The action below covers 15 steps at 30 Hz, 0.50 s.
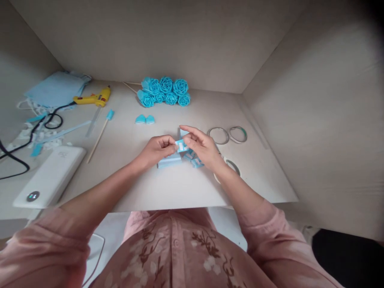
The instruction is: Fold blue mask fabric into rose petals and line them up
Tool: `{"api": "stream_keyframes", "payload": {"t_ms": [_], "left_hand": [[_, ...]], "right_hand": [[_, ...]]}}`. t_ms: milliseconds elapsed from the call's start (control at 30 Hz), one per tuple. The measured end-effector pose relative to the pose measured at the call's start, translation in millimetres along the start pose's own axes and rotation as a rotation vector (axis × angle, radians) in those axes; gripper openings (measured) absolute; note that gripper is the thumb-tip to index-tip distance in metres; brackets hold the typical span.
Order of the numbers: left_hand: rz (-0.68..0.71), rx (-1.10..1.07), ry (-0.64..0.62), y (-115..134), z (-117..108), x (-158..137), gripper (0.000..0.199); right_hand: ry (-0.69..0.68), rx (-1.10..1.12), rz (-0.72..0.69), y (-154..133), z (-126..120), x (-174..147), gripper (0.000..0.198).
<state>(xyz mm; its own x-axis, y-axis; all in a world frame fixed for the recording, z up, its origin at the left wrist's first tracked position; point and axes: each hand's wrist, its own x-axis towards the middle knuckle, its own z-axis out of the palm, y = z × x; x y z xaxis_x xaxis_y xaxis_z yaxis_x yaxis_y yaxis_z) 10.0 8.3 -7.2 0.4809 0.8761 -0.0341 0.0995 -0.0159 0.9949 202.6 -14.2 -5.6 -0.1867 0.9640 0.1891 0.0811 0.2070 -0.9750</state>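
My left hand [162, 149] pinches a small light-blue piece [180, 146] with white strips on it between thumb and fingertips. My right hand [204, 147] meets it from the other side, its thumb against the piece and its index finger stretched over the top. Right below the hands lie several small blue pieces with white patches [197, 163] and a stack of pale blue strips [169, 161], partly covered by my left fingers. Two blue petal-shaped pieces [145, 119] rest farther back on the table.
Blue fabric-like roses [166, 85] lie at the back. To the left are a yellow glue gun [95, 98], a blue-tipped stick [101, 134], a white power bank [51, 176], scraps and a pile of blue masks [57, 89]. Tape rings [239, 141] lie at right, between side walls.
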Motion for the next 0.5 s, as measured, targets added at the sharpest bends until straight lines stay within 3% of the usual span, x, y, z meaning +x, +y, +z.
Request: {"api": "stream_keyframes", "payload": {"t_ms": [200,500], "left_hand": [[0.023,-0.032,-0.043,5.2,4.2,-1.6,0.029],[0.042,-0.063,0.054,3.2,2.7,-1.0,0.029]], "right_hand": [[0.028,-0.045,-0.021,2.2,4.8,-0.3,0.051],[0.092,-0.022,-0.004,1.6,-1.2,-1.5,0.048]]}}
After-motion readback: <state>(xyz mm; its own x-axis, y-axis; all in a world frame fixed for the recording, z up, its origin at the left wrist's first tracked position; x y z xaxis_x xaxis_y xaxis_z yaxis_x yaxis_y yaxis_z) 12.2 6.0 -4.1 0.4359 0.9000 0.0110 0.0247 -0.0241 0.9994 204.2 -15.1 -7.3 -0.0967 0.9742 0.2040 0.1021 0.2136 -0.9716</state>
